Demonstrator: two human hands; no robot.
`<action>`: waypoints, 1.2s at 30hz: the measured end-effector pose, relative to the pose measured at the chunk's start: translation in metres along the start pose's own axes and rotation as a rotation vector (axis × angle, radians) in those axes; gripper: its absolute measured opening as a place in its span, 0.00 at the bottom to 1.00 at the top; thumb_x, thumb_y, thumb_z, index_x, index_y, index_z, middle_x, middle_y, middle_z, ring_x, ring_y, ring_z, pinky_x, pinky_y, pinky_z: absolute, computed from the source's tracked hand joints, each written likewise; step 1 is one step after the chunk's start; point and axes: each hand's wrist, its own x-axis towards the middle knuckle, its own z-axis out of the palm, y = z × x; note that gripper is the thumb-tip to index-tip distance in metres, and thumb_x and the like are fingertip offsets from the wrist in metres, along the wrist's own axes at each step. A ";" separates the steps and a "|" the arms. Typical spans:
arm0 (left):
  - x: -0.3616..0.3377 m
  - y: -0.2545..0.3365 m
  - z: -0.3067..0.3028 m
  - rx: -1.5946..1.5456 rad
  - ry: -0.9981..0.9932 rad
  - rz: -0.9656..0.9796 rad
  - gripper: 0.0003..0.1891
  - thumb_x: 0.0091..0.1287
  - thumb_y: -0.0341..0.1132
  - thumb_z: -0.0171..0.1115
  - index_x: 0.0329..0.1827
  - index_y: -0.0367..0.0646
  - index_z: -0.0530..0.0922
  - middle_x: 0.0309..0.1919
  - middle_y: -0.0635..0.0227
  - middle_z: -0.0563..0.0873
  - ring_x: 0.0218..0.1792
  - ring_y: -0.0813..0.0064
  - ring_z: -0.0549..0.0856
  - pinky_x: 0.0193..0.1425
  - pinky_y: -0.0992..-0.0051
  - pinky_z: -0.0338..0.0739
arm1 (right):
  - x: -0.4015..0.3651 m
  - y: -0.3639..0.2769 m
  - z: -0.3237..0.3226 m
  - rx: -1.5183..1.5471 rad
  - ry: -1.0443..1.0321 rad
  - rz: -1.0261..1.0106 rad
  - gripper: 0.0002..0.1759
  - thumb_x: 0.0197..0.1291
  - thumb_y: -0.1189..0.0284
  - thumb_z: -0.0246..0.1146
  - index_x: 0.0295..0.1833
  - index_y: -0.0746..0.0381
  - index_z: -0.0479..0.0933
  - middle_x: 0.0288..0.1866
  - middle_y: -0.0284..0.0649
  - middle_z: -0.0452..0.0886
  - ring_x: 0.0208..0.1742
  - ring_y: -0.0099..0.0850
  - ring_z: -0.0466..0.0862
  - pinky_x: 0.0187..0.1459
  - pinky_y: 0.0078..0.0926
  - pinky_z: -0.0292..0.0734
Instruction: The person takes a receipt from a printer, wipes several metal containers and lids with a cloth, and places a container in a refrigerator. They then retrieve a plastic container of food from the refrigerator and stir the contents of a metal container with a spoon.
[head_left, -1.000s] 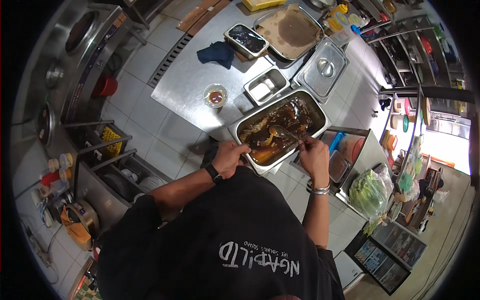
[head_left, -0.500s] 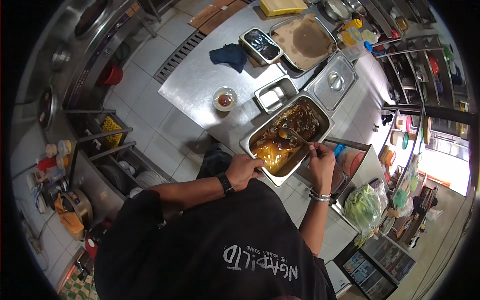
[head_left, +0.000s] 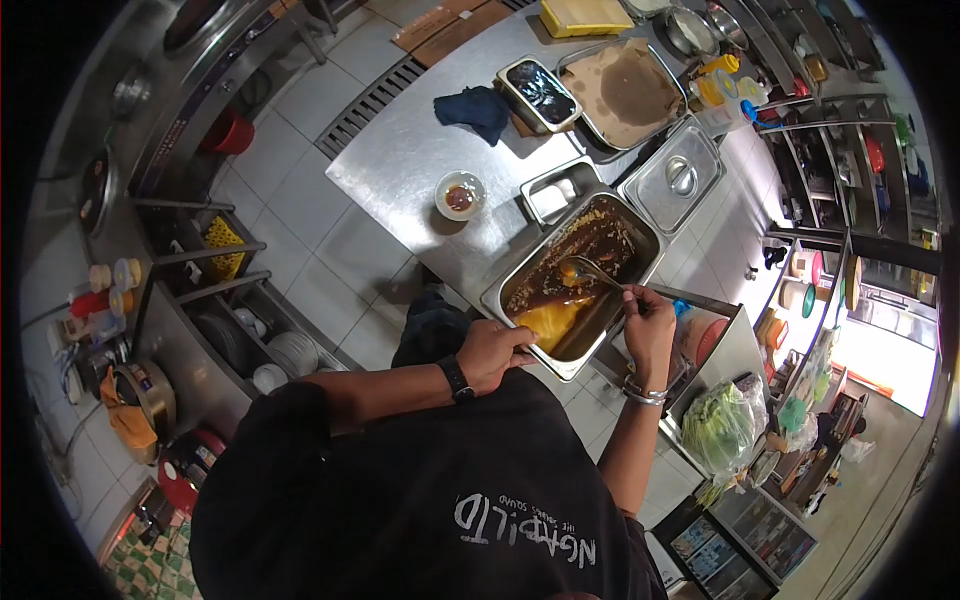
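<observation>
Presently steadying the steel pan point(head_left: 541, 247) with the left hand point(head_left: 497, 350), fingers clenched over the near rim, and working the spoon point(head_left: 597, 273) with the right hand point(head_left: 648, 318), fingers wrapped tight around the handle end. Resting the pan on the near edge of the bench point(head_left: 400, 170), near end projecting toward the body and apparently tipped down, so pooling the orange liquid point(head_left: 545, 320) at the near corner and leaving the dark brown sauce point(head_left: 595, 235) clinging to the far floor and walls. Holding the spoon bowl low in the middle of the pan, touching the sauce. Probably calling for a firm left grip with the thumb over the rim, thereby guarding against a spill over the near lip; calling also for long, shallow strokes with the spoon edge flat against the metal, drawing toward the pooled corner rather than flicking. Standing just beyond the pan: a small empty pan point(head_left: 555, 190), a lidded pan point(head_left: 680, 178) and a small bowl point(head_left: 460, 195) of reddish sauce; lying well apart, a blue cloth point(head_left: 475, 105).
</observation>
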 end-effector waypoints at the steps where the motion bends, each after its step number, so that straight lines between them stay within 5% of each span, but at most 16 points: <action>1: 0.000 0.000 0.000 0.019 -0.009 0.025 0.03 0.62 0.24 0.62 0.34 0.31 0.80 0.33 0.63 0.82 0.35 0.73 0.84 0.46 0.63 0.85 | 0.001 -0.002 0.000 -0.001 -0.014 0.018 0.11 0.62 0.69 0.64 0.44 0.64 0.84 0.27 0.43 0.83 0.29 0.26 0.80 0.38 0.27 0.75; 17: -0.001 0.010 0.008 -0.161 -0.032 -0.095 0.05 0.61 0.24 0.62 0.38 0.30 0.78 0.37 0.62 0.80 0.38 0.72 0.82 0.47 0.64 0.86 | 0.024 -0.006 0.000 -0.089 -0.043 -0.045 0.11 0.60 0.69 0.66 0.43 0.65 0.84 0.26 0.44 0.83 0.28 0.26 0.81 0.36 0.27 0.75; 19: 0.002 0.008 0.007 -0.185 -0.046 -0.112 0.05 0.60 0.23 0.62 0.37 0.30 0.78 0.37 0.61 0.80 0.38 0.71 0.81 0.48 0.62 0.86 | 0.025 -0.010 -0.001 -0.110 -0.036 -0.061 0.10 0.59 0.68 0.65 0.42 0.62 0.85 0.29 0.51 0.84 0.33 0.41 0.85 0.39 0.33 0.77; 23: 0.007 0.006 0.005 -0.199 -0.037 -0.131 0.05 0.60 0.23 0.62 0.37 0.30 0.78 0.36 0.62 0.79 0.38 0.70 0.81 0.48 0.61 0.86 | 0.030 -0.013 -0.001 -0.122 -0.048 -0.062 0.10 0.59 0.68 0.65 0.41 0.62 0.85 0.29 0.50 0.84 0.33 0.42 0.85 0.39 0.34 0.77; 25: 0.011 0.004 0.002 -0.160 -0.073 -0.130 0.10 0.64 0.24 0.59 0.47 0.27 0.75 0.43 0.55 0.82 0.45 0.65 0.84 0.58 0.58 0.81 | 0.031 -0.018 -0.004 -0.140 -0.075 -0.026 0.10 0.59 0.68 0.65 0.41 0.62 0.85 0.29 0.51 0.84 0.33 0.43 0.85 0.40 0.35 0.77; 36: 0.010 0.010 0.005 -0.186 -0.112 -0.200 0.12 0.67 0.25 0.56 0.51 0.26 0.73 0.46 0.53 0.81 0.49 0.62 0.83 0.63 0.56 0.78 | 0.035 -0.018 -0.005 -0.148 -0.058 -0.058 0.10 0.59 0.67 0.65 0.41 0.62 0.85 0.31 0.50 0.85 0.34 0.43 0.85 0.41 0.35 0.77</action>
